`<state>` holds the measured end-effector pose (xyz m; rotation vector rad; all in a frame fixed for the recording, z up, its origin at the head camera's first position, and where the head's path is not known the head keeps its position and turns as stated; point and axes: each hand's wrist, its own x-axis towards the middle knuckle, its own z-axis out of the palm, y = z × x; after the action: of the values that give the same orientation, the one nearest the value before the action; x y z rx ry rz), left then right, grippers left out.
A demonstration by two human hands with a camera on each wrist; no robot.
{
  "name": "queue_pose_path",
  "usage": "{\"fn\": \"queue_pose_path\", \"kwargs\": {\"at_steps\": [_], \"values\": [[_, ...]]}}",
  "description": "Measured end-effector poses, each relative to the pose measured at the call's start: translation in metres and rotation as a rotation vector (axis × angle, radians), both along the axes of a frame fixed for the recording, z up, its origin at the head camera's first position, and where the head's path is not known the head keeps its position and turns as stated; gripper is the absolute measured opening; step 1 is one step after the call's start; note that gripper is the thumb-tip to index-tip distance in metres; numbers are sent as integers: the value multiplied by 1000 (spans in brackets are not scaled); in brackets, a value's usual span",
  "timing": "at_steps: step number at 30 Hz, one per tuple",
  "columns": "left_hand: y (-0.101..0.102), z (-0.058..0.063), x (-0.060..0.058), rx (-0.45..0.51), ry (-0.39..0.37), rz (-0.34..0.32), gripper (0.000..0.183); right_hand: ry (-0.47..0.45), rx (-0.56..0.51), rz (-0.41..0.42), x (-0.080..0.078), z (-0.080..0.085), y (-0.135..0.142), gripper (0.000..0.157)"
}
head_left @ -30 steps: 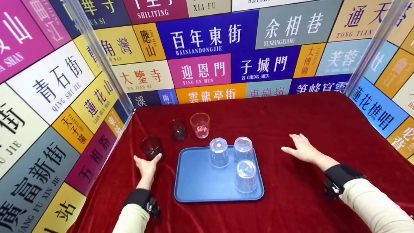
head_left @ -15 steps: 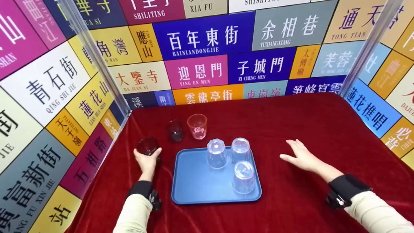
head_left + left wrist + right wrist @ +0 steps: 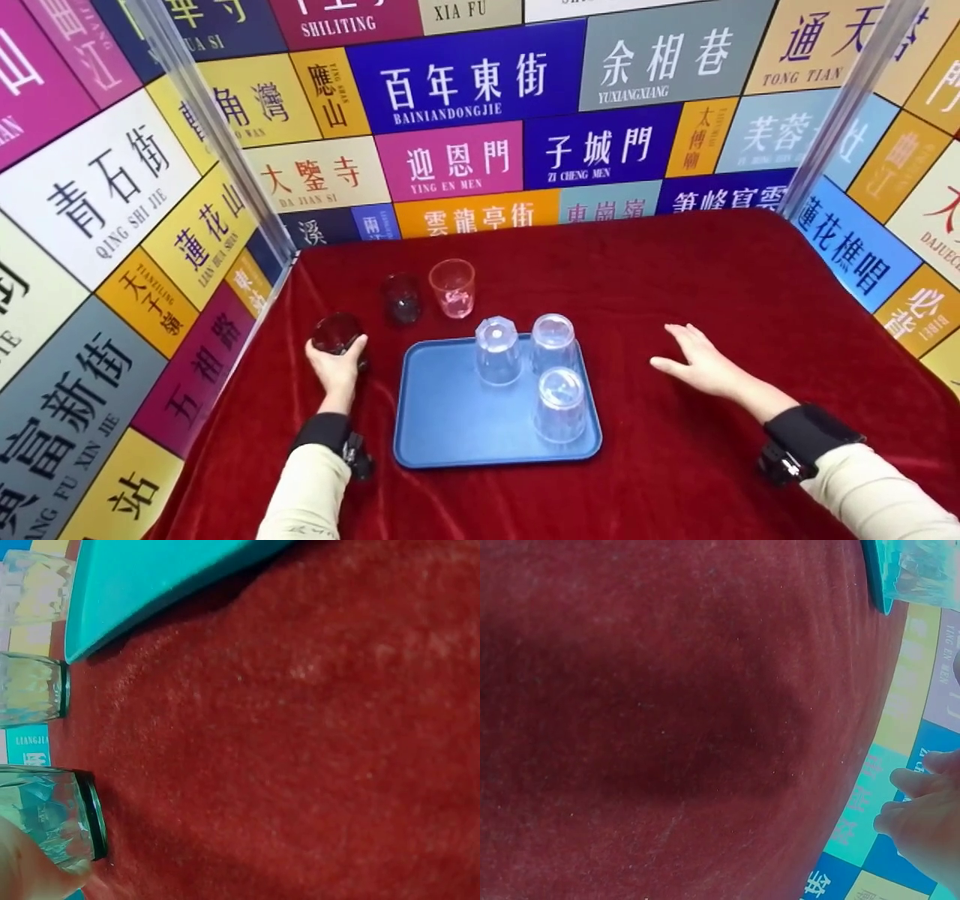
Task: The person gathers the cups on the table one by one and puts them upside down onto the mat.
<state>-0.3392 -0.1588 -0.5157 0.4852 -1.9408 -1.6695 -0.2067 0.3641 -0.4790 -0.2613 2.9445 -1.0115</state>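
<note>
My left hand (image 3: 334, 369) grips a dark glass tumbler (image 3: 335, 330) at the left of the red cloth, thumb on its right side and fingers round its left. In the left wrist view the tumbler (image 3: 56, 814) looks clear with a thick base close to the cloth, and the thumb (image 3: 34, 870) lies against it. My right hand (image 3: 697, 364) hovers over the cloth right of the tray, fingers spread and holding nothing; the right wrist view shows its fingers (image 3: 922, 799) at the right edge.
A blue tray (image 3: 450, 420) bears three upside-down clear tumblers, one of them at the near right (image 3: 560, 409). Behind it stand another dark tumbler (image 3: 402, 300) and an orange-rimmed pinkish glass (image 3: 454, 289). Sign-covered walls (image 3: 465, 82) enclose the red cloth (image 3: 637, 277).
My left hand has reached forward from the tumbler's near side and closed round it. The right hand stays nearly still. The head view has shifted slightly.
</note>
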Motion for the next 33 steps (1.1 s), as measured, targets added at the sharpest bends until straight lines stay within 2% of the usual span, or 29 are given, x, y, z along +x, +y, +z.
{"fn": "queue_pose_path", "kwargs": {"at_steps": [5,10,13,16,19,22,24,28,33], "values": [[6,8,-1,48,18,-30,94,-1,-1,-5,2,1,1,74],[18,18,-3,149,23,-122,104,4,5,-8,1,1,2,74],[28,16,-8,201,22,-198,104,6,12,-8,0,0,2,74],[34,-3,-21,252,30,-280,99,21,5,-4,0,0,2,74],[40,-32,-35,297,14,-374,92,48,-18,18,0,-1,1,73],[50,-54,-41,363,54,-461,84,98,-29,52,1,-2,0,70],[58,-60,-39,405,99,-521,81,115,-28,66,1,-2,-1,69],[74,-58,-26,491,128,-672,76,74,-22,28,-4,5,-3,71],[101,56,66,523,13,-791,73,48,-24,4,-10,16,-10,73]]}}
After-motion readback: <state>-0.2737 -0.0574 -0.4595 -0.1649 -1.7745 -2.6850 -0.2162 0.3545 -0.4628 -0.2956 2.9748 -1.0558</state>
